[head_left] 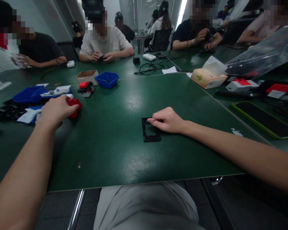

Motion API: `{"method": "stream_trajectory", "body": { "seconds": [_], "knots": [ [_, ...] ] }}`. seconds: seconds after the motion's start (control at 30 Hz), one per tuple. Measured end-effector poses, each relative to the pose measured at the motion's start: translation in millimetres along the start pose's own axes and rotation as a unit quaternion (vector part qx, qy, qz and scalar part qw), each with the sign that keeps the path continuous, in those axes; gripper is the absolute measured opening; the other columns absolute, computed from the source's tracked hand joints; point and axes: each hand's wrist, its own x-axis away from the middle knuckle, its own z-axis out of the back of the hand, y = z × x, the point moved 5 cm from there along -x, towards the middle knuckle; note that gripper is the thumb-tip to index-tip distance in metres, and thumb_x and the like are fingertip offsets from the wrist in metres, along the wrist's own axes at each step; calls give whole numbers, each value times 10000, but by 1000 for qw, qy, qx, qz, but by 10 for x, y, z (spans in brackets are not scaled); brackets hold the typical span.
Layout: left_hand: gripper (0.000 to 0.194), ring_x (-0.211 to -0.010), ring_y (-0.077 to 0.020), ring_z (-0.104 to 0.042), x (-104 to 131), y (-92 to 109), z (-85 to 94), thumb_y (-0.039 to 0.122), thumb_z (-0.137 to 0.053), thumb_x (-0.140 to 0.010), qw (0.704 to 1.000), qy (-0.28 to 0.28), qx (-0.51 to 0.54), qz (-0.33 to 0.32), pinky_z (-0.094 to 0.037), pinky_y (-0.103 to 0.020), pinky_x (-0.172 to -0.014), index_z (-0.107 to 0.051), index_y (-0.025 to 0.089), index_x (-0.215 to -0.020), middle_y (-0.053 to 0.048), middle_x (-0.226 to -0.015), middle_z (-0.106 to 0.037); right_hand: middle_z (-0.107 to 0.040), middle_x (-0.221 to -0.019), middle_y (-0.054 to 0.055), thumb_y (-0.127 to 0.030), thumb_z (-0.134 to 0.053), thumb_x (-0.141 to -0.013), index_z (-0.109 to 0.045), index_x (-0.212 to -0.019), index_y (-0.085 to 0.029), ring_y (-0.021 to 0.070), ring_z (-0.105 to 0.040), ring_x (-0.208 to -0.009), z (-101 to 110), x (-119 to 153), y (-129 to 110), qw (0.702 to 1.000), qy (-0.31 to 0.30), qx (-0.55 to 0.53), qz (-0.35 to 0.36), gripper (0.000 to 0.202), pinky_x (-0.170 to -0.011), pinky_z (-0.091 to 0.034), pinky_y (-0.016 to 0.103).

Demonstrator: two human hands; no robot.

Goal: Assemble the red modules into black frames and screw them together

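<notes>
From my seat I judge that the work is at the picking-up stage: one part is being fetched on the left while the other is kept ready in the middle of the tabletop (124,105).

On the far left, the left hand (56,110) is stretched out and curled over a red part (74,105), which lies at the edge of a pile of blue trays (28,94), white bags and black pieces. The fingers are bent around it and seem to grip it, but the back of the hand hides the fingertips, so I cannot tell how firmly it is held.

Moving to the centre, a black square frame (150,131) lies flat on the green tabletop, well apart from the red part. The right hand (169,120) rests on its upper edge, with thumb and forefinger pressed together on the rim, a light pinch; the other fingers are folded under.

In my judgement the next move calls for a secure grip on the red part and for the frame to stay flat and steady under the right hand, so that both can be brought together without slipping.

Further right lie a tissue box (207,78) and a dark tablet with a green border (264,119), neither of them touched.
</notes>
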Motion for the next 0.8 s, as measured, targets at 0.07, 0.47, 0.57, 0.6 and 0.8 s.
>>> {"method": "stream_trajectory", "body": {
  "seconds": [0.07,0.47,0.57,0.6,0.8],
  "knots": [
    [767,-1116,-417,-612,84,47,102,667,-368,-931,999,28,-14,16,-515,-491,-854,-488,113,-1448,-240,-1283,-617,-370,-516,-70,-292,-557,-1020,-388,-593,-208,67,-349,-457,-2,2,0,1000,-2,-3,-1,467,-493,-268,248],
    [678,-1006,-410,-688,512,849,211,628,-459,-929,984,93,84,-129,-546,-518,-871,-598,186,-1423,-175,-1039,-752,-350,-516,-73,-284,-554,-1025,-386,-589,-204,64,-342,-454,-11,-19,1,1000,12,-12,-4,474,-491,-263,241],
    [618,-932,-371,-716,690,1183,22,614,-464,-938,959,45,166,-227,-561,-482,-850,-660,178,-1329,-155,-1009,-760,-362,-516,-68,-306,-545,-1028,-390,-587,-206,70,-351,-457,-15,-18,11,1000,3,-12,-15,477,-496,-270,246],
    [599,-957,-363,-718,772,1287,-16,605,-473,-940,945,44,193,-260,-561,-479,-870,-662,176,-1313,-152,-1056,-759,-366,-515,-67,-313,-542,-1029,-393,-587,-207,72,-354,-457,-16,-17,15,1000,0,-12,-19,479,-497,-271,247],
    [755,-1255,-358,-618,1229,1691,-173,595,-670,-860,856,8,308,-415,-509,-505,-1064,-492,151,-1445,-181,-1423,-603,-402,-511,-60,-320,-529,-1035,-438,-595,-200,73,-374,-459,-23,-10,16,1000,0,-4,-13,465,-497,-271,243]
  ]
}}
